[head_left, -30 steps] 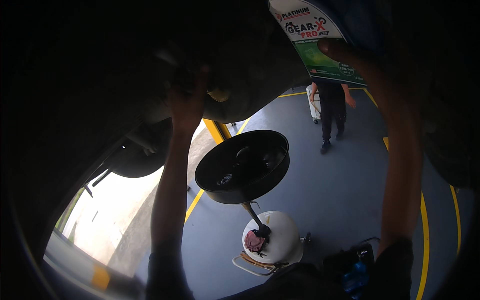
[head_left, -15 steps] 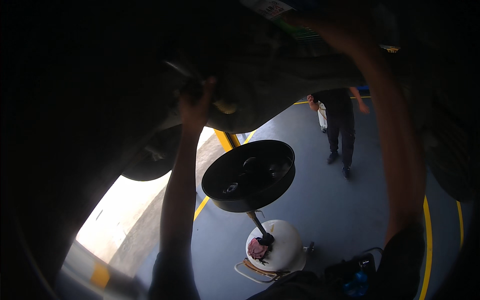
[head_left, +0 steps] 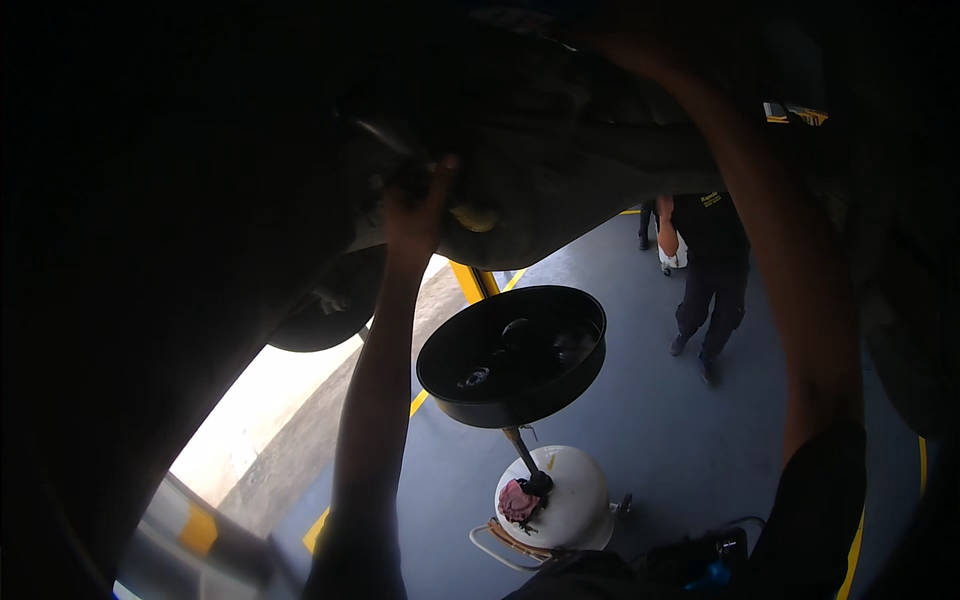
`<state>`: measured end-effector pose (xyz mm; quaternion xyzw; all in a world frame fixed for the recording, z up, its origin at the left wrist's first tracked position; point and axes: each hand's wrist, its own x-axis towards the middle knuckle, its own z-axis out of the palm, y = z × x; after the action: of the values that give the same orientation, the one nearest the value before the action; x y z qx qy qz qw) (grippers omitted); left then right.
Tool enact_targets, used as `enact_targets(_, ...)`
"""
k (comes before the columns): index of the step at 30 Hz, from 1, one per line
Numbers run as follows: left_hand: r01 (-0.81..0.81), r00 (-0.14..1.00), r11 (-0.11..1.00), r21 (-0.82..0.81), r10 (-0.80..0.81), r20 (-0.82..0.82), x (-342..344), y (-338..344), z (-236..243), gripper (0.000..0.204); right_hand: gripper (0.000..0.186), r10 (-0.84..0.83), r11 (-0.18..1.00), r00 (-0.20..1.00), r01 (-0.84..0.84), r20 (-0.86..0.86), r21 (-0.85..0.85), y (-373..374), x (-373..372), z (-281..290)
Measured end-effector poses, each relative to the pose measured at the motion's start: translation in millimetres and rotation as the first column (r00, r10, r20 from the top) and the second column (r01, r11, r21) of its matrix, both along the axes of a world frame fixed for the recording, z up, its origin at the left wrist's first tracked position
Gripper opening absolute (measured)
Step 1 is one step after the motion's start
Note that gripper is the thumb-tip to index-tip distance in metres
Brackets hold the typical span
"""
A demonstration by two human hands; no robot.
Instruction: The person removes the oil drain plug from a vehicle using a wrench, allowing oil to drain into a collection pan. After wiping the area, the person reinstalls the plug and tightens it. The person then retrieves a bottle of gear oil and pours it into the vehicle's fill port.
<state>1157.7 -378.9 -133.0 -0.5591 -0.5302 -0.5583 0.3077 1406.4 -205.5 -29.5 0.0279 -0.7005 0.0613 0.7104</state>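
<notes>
Overhead is the dark underside of a raised vehicle (head_left: 560, 150). My left hand (head_left: 412, 215) reaches up to it, thumb raised and fingers closed round something too dark to make out. Just above that hand, a pale, shiny tube-like piece (head_left: 380, 135) catches the light. Beside it is a yellowish round part (head_left: 474, 217). My right hand (head_left: 625, 48) is raised higher, at the top edge, closed on a labelled bottle (head_left: 510, 17) that is mostly lost in shadow. Below both arms stands a wide black drain pan (head_left: 510, 405), tilted in view, with dark wet-looking patches inside.
The pan's stem rises from a white round tank (head_left: 575, 495) with a handle; a pink rag (head_left: 517, 502) lies on it. A person in dark clothes (head_left: 712, 270) stands on the grey-blue floor (head_left: 650, 430) at right, someone else behind. A yellow lift post (head_left: 474, 283) stands beyond the pan.
The view has shifted, so the pan and my left hand appear slightly further right. My right hand and bottle sit higher and darker. The person at right has walked closer.
</notes>
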Motion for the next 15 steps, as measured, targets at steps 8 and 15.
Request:
enact_targets(8, -0.025, 1.000, 0.997, -0.069, 0.026, 0.005, -12.6, -3.4, 5.9, 0.047, 0.061, 0.025, 0.998, 0.999, -0.022, -0.048, 0.057, 15.3, -24.3, 7.2)
enact_targets(15, 0.057, 0.998, 0.998, 0.012, -0.057, 0.016, -8.6, 9.5, 2.4, 0.042, 0.055, 0.048, 0.975, 0.999, -0.045, -0.011, 0.216, 30.7, -37.2, 19.9)
